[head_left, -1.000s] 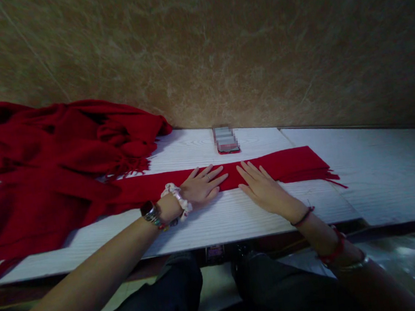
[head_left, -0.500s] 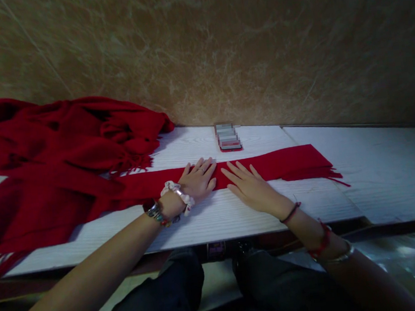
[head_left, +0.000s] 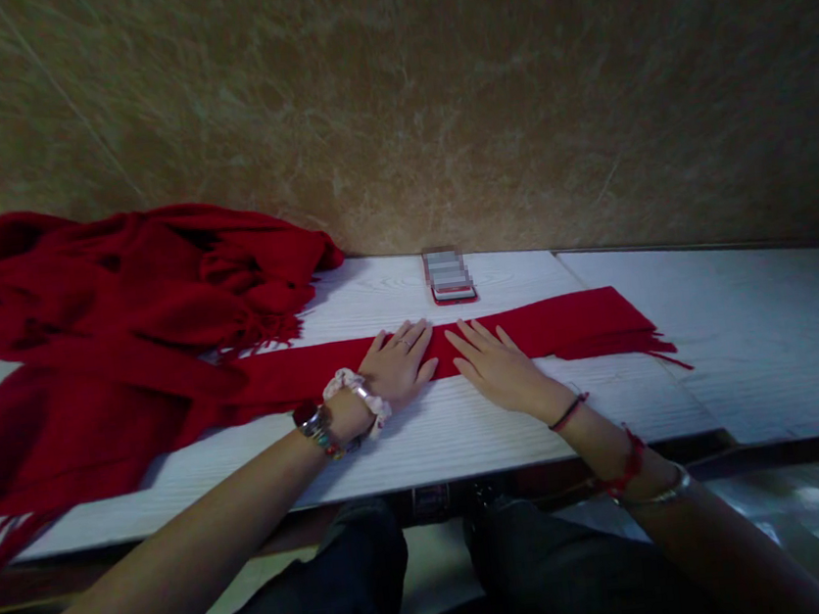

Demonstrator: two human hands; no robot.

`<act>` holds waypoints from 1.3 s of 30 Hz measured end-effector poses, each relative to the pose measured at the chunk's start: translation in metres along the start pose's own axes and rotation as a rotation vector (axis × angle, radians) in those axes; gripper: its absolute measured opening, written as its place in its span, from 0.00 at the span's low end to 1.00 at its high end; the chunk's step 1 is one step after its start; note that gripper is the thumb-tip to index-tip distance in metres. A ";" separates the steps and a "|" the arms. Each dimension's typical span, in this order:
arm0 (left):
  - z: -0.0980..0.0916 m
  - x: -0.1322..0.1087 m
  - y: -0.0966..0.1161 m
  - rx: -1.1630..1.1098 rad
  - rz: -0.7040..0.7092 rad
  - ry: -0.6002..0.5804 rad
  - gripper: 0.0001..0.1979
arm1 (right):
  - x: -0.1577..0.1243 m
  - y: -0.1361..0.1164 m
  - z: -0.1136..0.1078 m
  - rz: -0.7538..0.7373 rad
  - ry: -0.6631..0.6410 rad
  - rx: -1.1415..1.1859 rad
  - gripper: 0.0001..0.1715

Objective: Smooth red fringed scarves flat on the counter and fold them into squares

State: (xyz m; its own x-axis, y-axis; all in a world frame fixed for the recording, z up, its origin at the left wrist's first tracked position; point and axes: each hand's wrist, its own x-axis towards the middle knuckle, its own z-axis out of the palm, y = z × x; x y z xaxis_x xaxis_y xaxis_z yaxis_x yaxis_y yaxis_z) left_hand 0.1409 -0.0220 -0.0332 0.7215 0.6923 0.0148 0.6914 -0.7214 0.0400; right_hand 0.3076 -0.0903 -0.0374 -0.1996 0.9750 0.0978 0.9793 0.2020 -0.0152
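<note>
A long red fringed scarf (head_left: 566,324) lies folded into a narrow band across the white table (head_left: 425,438). My left hand (head_left: 396,368) rests flat on the band, fingers stretched out, with a white scrunchie and a watch on the wrist. My right hand (head_left: 496,368) lies flat beside it, fingers spread on the band's near edge, almost touching the left. Neither hand holds anything. The band's fringed end points right.
A heap of red scarves (head_left: 129,309) fills the table's left side and hangs over the front edge. A phone (head_left: 450,278) lies by the brown marbled wall behind the band. A second white table (head_left: 753,337) adjoins on the right. My knees are below.
My right hand has slid left along the band toward my left hand. The left hand has shifted slightly. The gap between the two has narrowed.
</note>
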 end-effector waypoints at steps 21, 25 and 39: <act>0.007 0.007 -0.002 -0.032 -0.011 0.049 0.25 | -0.007 0.034 -0.019 -0.008 0.135 -0.128 0.27; 0.003 0.003 -0.013 -0.030 0.005 -0.056 0.26 | -0.001 0.012 0.000 -0.137 0.064 0.032 0.29; -0.033 0.082 -0.047 -0.439 0.333 -0.228 0.14 | -0.002 -0.014 -0.015 -0.260 0.066 -0.103 0.15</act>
State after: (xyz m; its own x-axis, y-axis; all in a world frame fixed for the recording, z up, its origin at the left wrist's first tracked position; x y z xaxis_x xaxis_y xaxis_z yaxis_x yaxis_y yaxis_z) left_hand 0.1659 0.0695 -0.0012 0.9205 0.3733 -0.1152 0.3806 -0.7905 0.4798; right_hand 0.2952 -0.0968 -0.0221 -0.4447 0.8830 0.1501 0.8947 0.4303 0.1197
